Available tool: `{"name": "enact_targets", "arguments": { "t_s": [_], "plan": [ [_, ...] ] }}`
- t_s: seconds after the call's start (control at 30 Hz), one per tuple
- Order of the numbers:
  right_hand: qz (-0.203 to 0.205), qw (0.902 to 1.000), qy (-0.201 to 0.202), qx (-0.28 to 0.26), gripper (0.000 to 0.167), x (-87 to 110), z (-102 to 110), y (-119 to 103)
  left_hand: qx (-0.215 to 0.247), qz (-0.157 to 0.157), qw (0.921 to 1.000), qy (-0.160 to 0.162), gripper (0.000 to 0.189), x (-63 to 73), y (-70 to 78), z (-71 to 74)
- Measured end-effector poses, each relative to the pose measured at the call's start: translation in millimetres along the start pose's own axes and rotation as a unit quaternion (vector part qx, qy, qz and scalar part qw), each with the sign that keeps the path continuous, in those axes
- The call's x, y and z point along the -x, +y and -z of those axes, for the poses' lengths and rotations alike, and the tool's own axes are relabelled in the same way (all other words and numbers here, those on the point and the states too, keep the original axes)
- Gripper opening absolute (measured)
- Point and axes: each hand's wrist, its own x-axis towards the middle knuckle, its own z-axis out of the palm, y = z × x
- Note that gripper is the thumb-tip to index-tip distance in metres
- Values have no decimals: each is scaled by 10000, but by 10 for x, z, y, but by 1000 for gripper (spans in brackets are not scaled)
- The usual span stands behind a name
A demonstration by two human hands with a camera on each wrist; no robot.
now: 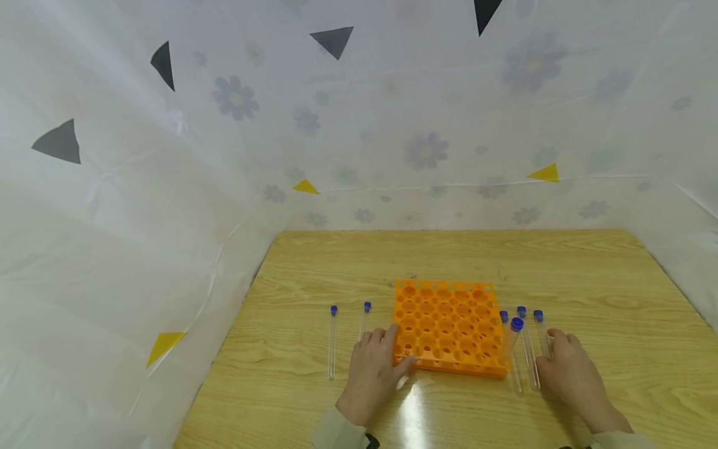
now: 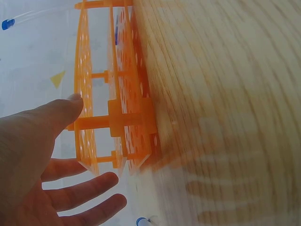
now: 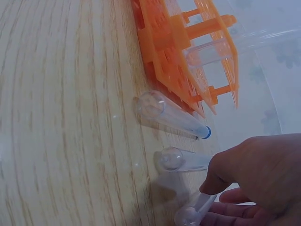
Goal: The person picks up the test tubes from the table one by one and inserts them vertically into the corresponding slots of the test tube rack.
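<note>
Head view, rack: the orange rack (image 1: 457,369) sits mid-table; one blue-capped tube (image 1: 511,342) stands in its near-right corner.
Head view, tubes outside: two (image 1: 332,344) lie left, three right.
Left wrist view, left hand (image 2: 33,174): thumb on the rack's edge, fingers loosely spread.
Right wrist view, right hand (image 3: 258,179): pinches the outermost right-side tube (image 3: 196,212); whether lifted, cannot tell.
</note>
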Motion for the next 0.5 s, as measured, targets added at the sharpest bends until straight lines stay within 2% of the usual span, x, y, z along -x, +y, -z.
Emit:
{"name": "enact_targets", "arguments": {
  "t_s": [0.23, 0.5],
  "plan": [
    [-69, 10000, 43, -3, 65, -4, 58, -20, -26, -83, 9999, 115, 63, -4, 0, -10],
    [297, 9976, 541, -305, 59, 18, 118, -124, -5, -49, 9999, 107, 63, -2, 0, -14]
  ]
}}
